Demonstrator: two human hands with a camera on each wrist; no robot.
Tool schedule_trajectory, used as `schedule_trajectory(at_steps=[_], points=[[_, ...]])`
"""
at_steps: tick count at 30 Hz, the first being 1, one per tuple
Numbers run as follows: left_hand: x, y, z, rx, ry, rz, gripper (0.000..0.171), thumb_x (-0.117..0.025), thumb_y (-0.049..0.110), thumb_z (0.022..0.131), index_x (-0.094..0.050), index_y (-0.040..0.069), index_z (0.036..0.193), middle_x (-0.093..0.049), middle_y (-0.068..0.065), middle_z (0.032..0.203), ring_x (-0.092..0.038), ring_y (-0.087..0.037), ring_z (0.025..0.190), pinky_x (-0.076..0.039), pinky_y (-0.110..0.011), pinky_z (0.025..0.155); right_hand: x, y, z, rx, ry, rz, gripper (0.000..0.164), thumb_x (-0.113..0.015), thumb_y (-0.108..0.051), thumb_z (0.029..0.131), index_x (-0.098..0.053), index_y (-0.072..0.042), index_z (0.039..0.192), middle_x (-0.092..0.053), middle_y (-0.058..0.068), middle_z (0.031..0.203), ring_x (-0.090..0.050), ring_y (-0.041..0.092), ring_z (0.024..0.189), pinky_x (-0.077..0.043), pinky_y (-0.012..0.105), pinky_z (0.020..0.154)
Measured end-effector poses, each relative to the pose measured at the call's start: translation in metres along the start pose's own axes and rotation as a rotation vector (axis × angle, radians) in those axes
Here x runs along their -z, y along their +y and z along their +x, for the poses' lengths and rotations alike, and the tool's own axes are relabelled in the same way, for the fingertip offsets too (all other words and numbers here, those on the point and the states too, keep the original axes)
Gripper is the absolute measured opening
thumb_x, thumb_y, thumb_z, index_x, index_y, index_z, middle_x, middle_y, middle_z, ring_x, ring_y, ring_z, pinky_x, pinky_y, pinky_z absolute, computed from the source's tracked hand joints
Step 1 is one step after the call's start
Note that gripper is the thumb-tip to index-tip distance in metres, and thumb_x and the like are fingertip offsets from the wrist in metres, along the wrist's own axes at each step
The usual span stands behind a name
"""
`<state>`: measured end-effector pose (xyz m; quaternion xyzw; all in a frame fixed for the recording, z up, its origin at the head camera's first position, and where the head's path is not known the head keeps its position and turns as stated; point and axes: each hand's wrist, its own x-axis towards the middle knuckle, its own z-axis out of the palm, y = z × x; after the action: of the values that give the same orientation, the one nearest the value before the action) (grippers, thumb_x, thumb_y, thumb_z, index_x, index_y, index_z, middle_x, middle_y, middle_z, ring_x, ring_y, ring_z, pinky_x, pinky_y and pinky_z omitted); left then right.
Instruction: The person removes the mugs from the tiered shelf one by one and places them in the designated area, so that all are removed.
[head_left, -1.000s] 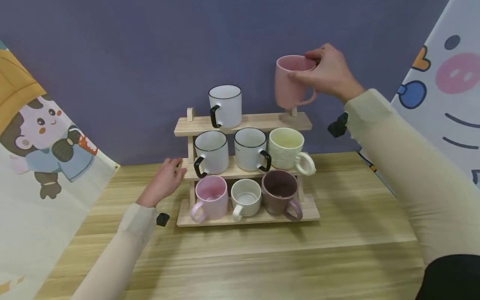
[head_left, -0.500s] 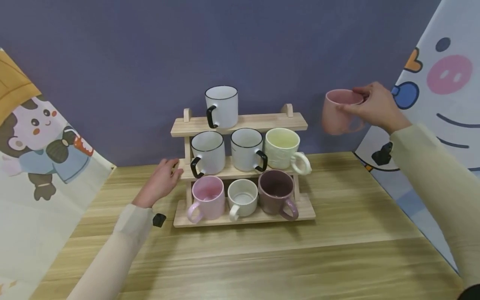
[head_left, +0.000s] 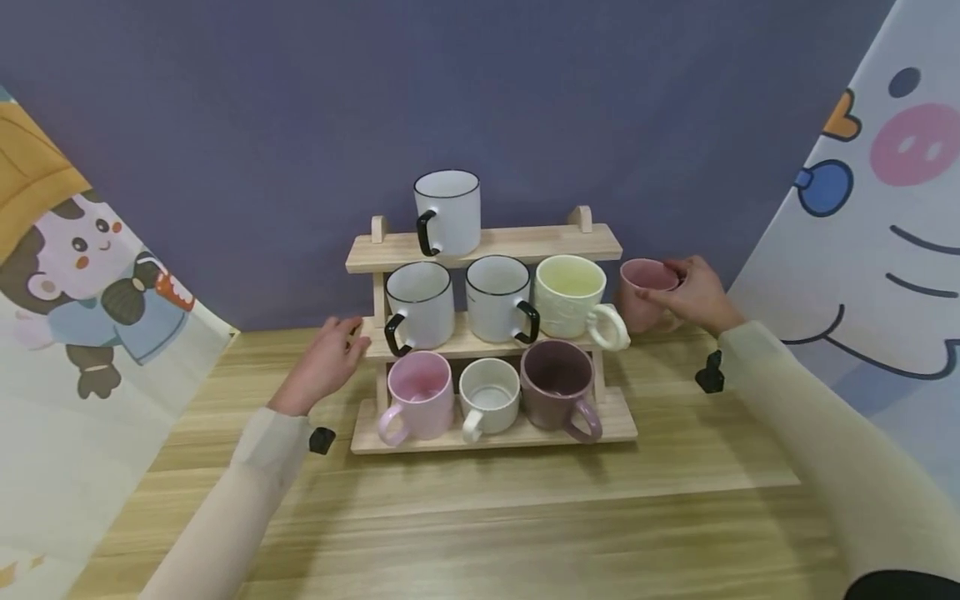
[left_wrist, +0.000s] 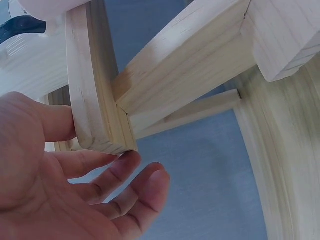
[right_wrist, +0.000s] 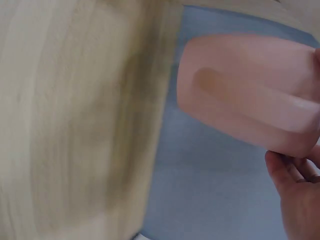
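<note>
My right hand (head_left: pixel 701 298) grips a pink mug (head_left: pixel 639 307) near its rim, right of the rack and low by the back of the table. In the right wrist view the pink mug (right_wrist: pixel 240 92) lies sideways across the picture, its base close to the wood surface. My left hand (head_left: pixel 324 367) is at the left end of the wooden rack's middle shelf (head_left: pixel 465 340). The left wrist view has the thumb on one face of that shelf end (left_wrist: pixel 100 110) and fingertips (left_wrist: pixel 131 159) against its underside.
Three tiers make up the rack. A white black-rimmed mug (head_left: pixel 459 218) stands on top. Two similar mugs and a pale green mug (head_left: pixel 566 312) fill the middle. A lilac mug (head_left: pixel 426 408), small cream cup (head_left: pixel 495 404) and plum mug (head_left: pixel 553 400) stand below. A blue cloth (head_left: pixel 300 150) hangs behind.
My right hand has carried the pink mug from above the top shelf, out to the right and then down beside the rack. My left hand has kept its place at the middle shelf.
</note>
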<state>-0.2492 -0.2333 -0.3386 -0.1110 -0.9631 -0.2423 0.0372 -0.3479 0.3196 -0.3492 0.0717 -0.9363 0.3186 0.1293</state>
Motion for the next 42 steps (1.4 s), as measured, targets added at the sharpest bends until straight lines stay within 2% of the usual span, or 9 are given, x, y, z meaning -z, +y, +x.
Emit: schedule_trajectory(at_steps=[7, 15, 23, 29, 32, 37, 42], points=[[-0.003, 0.001, 0.0, -0.007, 0.002, -0.02, 0.052, -0.041, 0.023, 0.102, -0.032, -0.011, 0.141, -0.041, -0.027, 0.122, -0.049, -0.034, 0.098, -0.044, -0.049, 0.086, -0.023, 0.002, 0.002, -0.034, -0.049, -0.01, 0.096, -0.072, -0.057, 0.075, -0.042, 0.012, 0.133, -0.04, 0.025, 0.119, -0.039, 0.038, 0.107, -0.036, 0.054, 0.089], [-0.003, 0.002, 0.0, -0.016, 0.006, -0.014, 0.051, -0.041, 0.022, 0.102, -0.032, -0.012, 0.14, -0.042, -0.027, 0.12, -0.05, -0.033, 0.095, -0.045, -0.048, 0.083, -0.037, 0.002, 0.006, -0.06, -0.072, 0.037, 0.091, -0.076, -0.044, 0.076, -0.038, 0.014, 0.135, -0.036, 0.028, 0.126, -0.038, 0.042, 0.114, -0.034, 0.056, 0.096], [-0.004, 0.004, 0.0, -0.02, 0.009, -0.009, 0.051, -0.041, 0.021, 0.102, -0.032, -0.012, 0.14, -0.043, -0.025, 0.117, -0.05, -0.031, 0.092, -0.045, -0.046, 0.081, -0.043, 0.009, 0.007, -0.024, -0.044, 0.016, 0.086, -0.077, -0.039, 0.076, -0.041, 0.016, 0.132, -0.04, 0.03, 0.121, -0.04, 0.042, 0.11, -0.034, 0.055, 0.095], [-0.004, 0.004, 0.001, -0.019, 0.019, -0.011, 0.05, -0.042, 0.021, 0.102, -0.033, -0.011, 0.139, -0.043, -0.025, 0.115, -0.05, -0.032, 0.092, -0.045, -0.046, 0.08, -0.043, 0.007, 0.003, -0.011, -0.087, 0.054, 0.088, -0.073, -0.044, 0.08, -0.036, 0.011, 0.138, -0.039, 0.029, 0.128, -0.039, 0.042, 0.115, -0.035, 0.056, 0.094], [-0.004, 0.002, 0.001, -0.007, 0.002, -0.024, 0.051, -0.041, 0.023, 0.102, -0.032, -0.01, 0.141, -0.042, -0.023, 0.115, -0.05, -0.03, 0.09, -0.046, -0.044, 0.078, -0.039, 0.004, -0.002, 0.022, -0.084, 0.092, 0.079, -0.068, -0.041, 0.085, -0.037, 0.009, 0.138, -0.038, 0.028, 0.131, -0.038, 0.044, 0.118, -0.034, 0.057, 0.095], [-0.004, 0.0, 0.0, 0.001, -0.009, -0.026, 0.053, -0.04, 0.024, 0.103, -0.03, -0.009, 0.142, -0.041, -0.023, 0.115, -0.05, -0.029, 0.091, -0.047, -0.043, 0.078, -0.032, -0.006, -0.014, 0.122, -0.08, 0.185, 0.052, -0.055, -0.026, 0.096, -0.043, 0.007, 0.135, -0.041, 0.025, 0.131, -0.042, 0.046, 0.118, -0.036, 0.057, 0.095], [-0.003, -0.001, 0.0, -0.003, 0.002, -0.014, 0.053, -0.04, 0.024, 0.102, -0.03, -0.01, 0.142, -0.041, -0.025, 0.118, -0.051, -0.032, 0.094, -0.047, -0.045, 0.079, -0.027, -0.018, -0.026, 0.191, -0.133, 0.2, 0.043, -0.053, -0.022, 0.098, -0.048, 0.004, 0.132, -0.049, 0.023, 0.127, -0.049, 0.041, 0.112, -0.04, 0.054, 0.092]])
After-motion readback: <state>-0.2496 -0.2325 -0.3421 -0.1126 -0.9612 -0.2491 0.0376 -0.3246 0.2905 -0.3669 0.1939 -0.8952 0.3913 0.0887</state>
